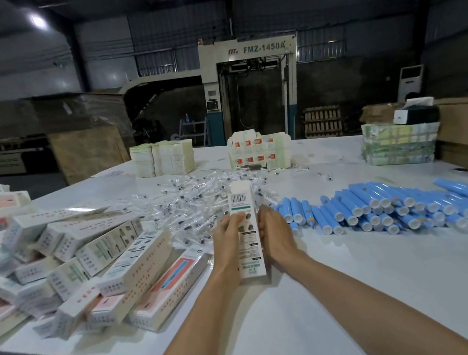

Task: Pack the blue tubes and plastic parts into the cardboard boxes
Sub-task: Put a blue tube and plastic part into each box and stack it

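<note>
two hands, the left hand [227, 237] and right hand [274, 231], clasp one long cardboard box [245, 229] by its side walls over the table [359, 280] (blue tubes [379, 208] just right), and it looks light and crushable, best held along its edges.

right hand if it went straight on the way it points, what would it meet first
The right hand would likely meet the plastic parts first; blue tubes lie just right.
</note>
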